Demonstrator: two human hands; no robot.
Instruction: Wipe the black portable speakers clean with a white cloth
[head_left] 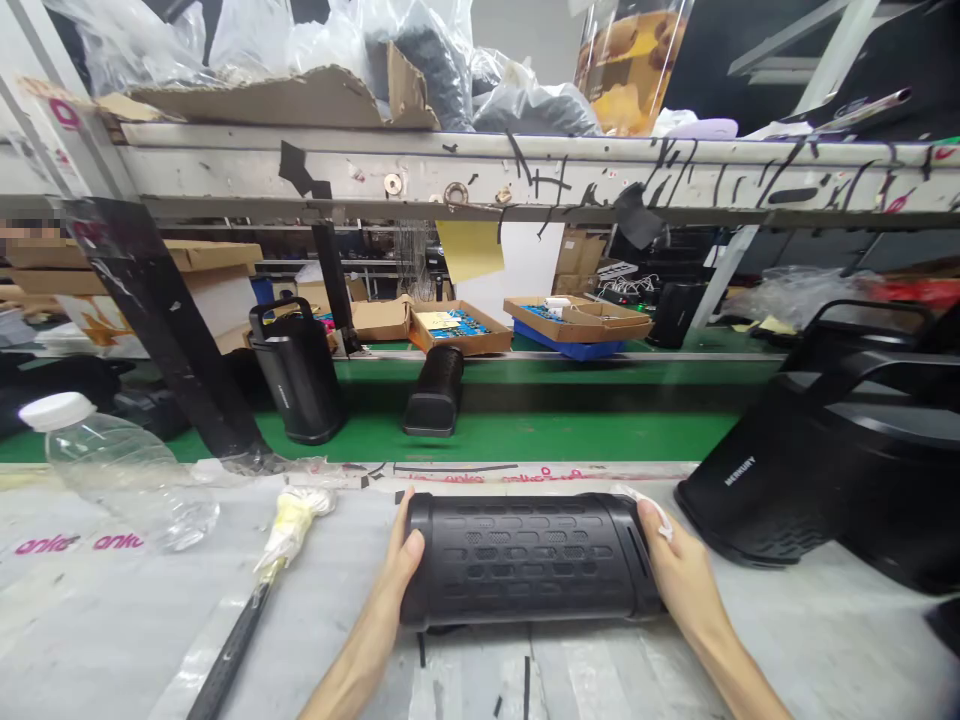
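Left hand (396, 572) and right hand (684, 575) grasp a black oblong plastic casing (525, 562) near the grey bench (105, 630)'s far edge, a brown cardboard tray (480, 345) beyond holding blue parts (472, 325).

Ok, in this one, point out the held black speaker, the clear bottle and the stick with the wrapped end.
Black speaker (529, 560), head view: middle of its slotted side.
Bottle (120, 468), head view: its clear side.
Stick (250, 610), head view: its dark handle.
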